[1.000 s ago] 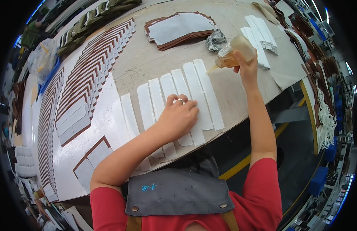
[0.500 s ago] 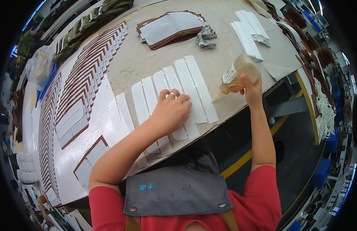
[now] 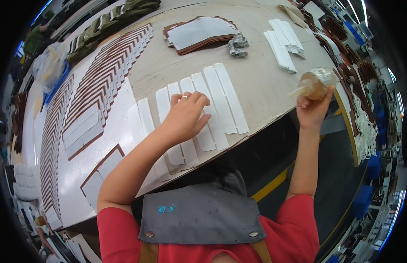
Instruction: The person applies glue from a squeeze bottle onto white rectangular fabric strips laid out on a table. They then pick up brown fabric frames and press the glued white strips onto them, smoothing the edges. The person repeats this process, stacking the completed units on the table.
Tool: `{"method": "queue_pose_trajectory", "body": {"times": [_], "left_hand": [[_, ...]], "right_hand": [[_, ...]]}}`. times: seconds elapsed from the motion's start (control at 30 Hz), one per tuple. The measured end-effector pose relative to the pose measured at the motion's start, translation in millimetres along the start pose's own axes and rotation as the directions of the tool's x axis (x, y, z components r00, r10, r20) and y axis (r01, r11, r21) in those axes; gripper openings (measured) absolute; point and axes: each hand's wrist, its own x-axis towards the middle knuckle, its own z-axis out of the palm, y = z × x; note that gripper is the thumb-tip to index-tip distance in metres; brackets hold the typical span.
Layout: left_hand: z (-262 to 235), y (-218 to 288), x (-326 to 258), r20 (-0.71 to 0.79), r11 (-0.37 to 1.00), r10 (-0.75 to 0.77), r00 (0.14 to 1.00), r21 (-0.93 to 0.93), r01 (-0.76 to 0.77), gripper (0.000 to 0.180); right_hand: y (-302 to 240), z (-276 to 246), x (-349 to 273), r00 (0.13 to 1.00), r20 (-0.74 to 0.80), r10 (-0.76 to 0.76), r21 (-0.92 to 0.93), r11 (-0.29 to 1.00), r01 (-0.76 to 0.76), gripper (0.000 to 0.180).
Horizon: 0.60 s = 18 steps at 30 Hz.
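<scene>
Head view, left hand (image 3: 183,120) lay flat, fingers spread, on white strips (image 3: 221,98) across tabletop (image 3: 260,87), right hand (image 3: 312,109) gripped amber squeeze bottle (image 3: 315,83) off the edge.

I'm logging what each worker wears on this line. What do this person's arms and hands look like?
Both forearms are bare below short red sleeves. The left hand wears a thin ring on one finger; the right hand shows no ring or glove. A grey apron bib with studs covers the chest.
</scene>
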Motion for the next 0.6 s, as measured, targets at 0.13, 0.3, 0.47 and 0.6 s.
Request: {"method": "queue_pose_trajectory", "body": {"times": [0.13, 0.3, 0.47, 0.6], "left_hand": [[-56, -15, -57, -0.003, 0.991, -0.120, 0.993, 0.054, 0.120, 0.019], [-96, -26, -153, 0.218, 0.956, -0.287, 0.933, 0.120, 0.267, 0.017], [-62, -6, -201, 0.078, 0.988, -0.123, 0.989, 0.100, 0.115, 0.017], [-44, 3, -198, 0.213, 0.944, -0.058, 0.975, 0.330, -0.016, 0.010]], "right_hand": [[-9, 17, 15, 0.986, -0.168, -0.016, -0.502, 0.862, -0.072, 0.052], [28, 11, 14, 0.957, -0.202, 0.207, -0.924, -0.365, -0.116, 0.053], [46, 39, 12, 0.949, 0.313, 0.034, -0.811, -0.510, 0.286, 0.046], [69, 107, -11, 0.883, 0.463, 0.080, -0.826, -0.324, 0.462, 0.035]]}}
